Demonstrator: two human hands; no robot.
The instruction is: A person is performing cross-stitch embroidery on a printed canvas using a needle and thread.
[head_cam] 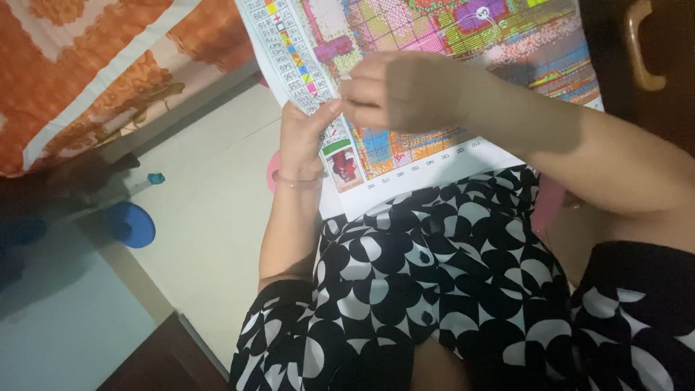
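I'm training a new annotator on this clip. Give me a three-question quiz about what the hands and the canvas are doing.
1. True or false: the left hand grips the edge of the canvas.
2. The right hand is: A) on the floor B) pinched over the canvas C) holding the blue lid.
3. What is worn on the left wrist?

Key: 1 true; 2 B; 3 a bangle.

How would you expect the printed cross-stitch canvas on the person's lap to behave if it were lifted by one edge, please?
The canvas would probably be floppy: it drapes over the lap and bends where the left hand grips its edge. It looks thin, so likely light. The right hand pinches at its surface, and I would expect it to sag rather than stay flat.
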